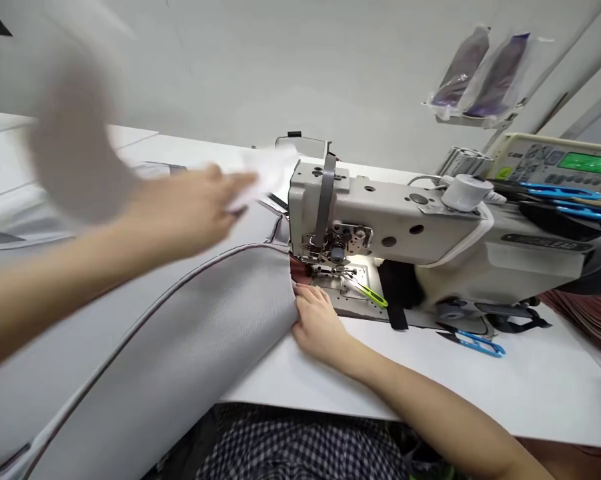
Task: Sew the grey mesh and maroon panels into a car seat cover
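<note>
A large grey mesh fabric panel (190,333) with dark piping lies across the white table (505,387) and runs up to the needle of the industrial sewing machine (410,227). My right hand (317,320) rests on the panel's edge just in front of the presser foot, fingers curled onto the cloth. My left hand (195,207) is raised above the panel, blurred by motion, pinching a small white piece (265,177) of paper or cloth near the machine's head.
Blue-handled scissors (477,343) lie on the table under the machine arm; more blue scissors (565,200) sit on top. A yellow-green thread snip (373,295) lies by the needle plate. A control panel (565,163) stands at the back right. Stacked reddish material (590,317) lies at the right.
</note>
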`<state>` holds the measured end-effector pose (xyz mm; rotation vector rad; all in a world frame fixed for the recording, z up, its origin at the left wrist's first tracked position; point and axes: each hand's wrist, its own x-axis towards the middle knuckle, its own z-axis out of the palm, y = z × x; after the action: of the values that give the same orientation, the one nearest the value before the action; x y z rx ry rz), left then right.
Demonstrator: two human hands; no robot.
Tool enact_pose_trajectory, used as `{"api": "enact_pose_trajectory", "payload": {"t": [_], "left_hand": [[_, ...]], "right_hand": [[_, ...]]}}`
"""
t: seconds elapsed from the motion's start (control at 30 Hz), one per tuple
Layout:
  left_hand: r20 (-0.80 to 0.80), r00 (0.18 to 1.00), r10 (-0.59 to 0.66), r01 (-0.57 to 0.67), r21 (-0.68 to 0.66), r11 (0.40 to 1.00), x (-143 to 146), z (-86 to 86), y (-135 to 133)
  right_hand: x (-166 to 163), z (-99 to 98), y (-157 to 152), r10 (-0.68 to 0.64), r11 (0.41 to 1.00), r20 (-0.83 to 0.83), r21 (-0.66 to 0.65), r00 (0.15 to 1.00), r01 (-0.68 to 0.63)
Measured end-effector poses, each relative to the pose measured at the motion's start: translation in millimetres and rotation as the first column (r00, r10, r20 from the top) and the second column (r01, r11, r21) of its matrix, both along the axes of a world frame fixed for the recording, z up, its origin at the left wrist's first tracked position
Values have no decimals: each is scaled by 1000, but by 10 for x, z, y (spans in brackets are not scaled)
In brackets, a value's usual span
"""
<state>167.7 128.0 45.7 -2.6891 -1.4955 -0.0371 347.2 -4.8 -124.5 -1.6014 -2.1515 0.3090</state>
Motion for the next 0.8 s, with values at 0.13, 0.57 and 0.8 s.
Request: {"api": "enact_pose_trajectory", "payload": {"t": [0.13,0.57,0.8], "left_hand": [[-165,941,-297,314,90,945,450,-866,211],[34,708,-705,661,317,680,-316,-1639,343],[301,777,-553,519,192,833,-221,-1579,199]], "right_hand": [[-53,-179,-30,36,993,101,110,994,-47],[-377,-338,283,100,914,204,369,974,-171],[-374,-285,281,86,921,163,364,983,-141]]}}
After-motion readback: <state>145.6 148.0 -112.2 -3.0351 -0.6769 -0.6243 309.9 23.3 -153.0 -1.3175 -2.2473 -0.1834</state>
